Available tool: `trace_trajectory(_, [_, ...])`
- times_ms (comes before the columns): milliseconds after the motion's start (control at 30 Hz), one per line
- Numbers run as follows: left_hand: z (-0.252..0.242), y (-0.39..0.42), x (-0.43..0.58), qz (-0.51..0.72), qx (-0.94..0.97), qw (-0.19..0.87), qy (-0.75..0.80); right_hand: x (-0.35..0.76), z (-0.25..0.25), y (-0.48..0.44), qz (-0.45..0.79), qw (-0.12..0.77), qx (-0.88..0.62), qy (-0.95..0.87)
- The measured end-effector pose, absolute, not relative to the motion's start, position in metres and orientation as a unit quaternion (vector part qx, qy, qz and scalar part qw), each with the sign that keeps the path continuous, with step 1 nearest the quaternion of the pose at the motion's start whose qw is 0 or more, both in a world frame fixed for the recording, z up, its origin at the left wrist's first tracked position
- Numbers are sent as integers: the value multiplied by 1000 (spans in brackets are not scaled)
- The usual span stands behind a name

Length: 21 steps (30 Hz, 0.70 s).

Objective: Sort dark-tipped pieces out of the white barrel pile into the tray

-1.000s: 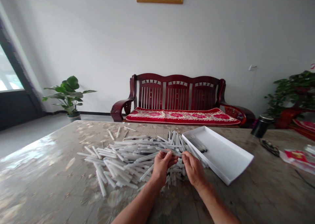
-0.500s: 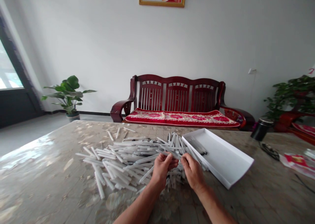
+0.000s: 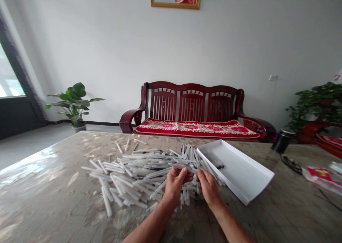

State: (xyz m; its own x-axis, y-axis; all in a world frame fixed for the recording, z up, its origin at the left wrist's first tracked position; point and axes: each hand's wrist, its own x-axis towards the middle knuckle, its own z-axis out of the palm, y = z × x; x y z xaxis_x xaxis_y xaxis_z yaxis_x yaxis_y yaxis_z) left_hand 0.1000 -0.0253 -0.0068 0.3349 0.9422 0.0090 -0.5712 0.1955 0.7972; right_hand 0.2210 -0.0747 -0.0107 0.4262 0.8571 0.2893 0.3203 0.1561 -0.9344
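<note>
My left hand [image 3: 175,184] is closed, with thumb and fingers pinched on a thin pen that is mostly hidden by the fingers. My right hand [image 3: 208,186] is also closed, its fingertips at the right end of that pen, close to the left fingertips. Both hands are held over the near right side of a loose heap of slim white, translucent pen parts [image 3: 130,182], some showing dark bits. Inside a shallow white box [image 3: 243,175] to the right lies a small row of pens with black ends [image 3: 213,158].
The patterned table [image 3: 53,200] carries a black canister [image 3: 280,141], a dark cable [image 3: 291,164] and a red and clear plastic package [image 3: 322,175] on the right. Beyond its far edge stands a dark red wooden bench [image 3: 192,104]. A potted plant [image 3: 76,102] is at the left.
My right hand has shifted very slightly, its fingers turning a little at the pen's end. The left hand, heap and box look the same.
</note>
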Motion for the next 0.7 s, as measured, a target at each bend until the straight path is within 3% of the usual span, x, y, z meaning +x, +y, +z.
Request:
trace_trajectory(100, [-4,-28,100,515,382,729,239,216,-6,-76,310,616,-584,-428])
trace_trajectory(267, [-3,-22,94,436,387,779,232,220,0,-77,312,657,-563,-393])
trace_trajectory(500, [3,-12,76,129,386,893,190,235,-6,-74,283,612,-571,-468])
trace_trajectory(600, [3,-14,73,153,393,891,170,238,-9,-72,260,586,-590,-490])
trace_trajectory(700, [2,-13,77,266,388,863,186,240,-7,-73,166,502,-632,-567])
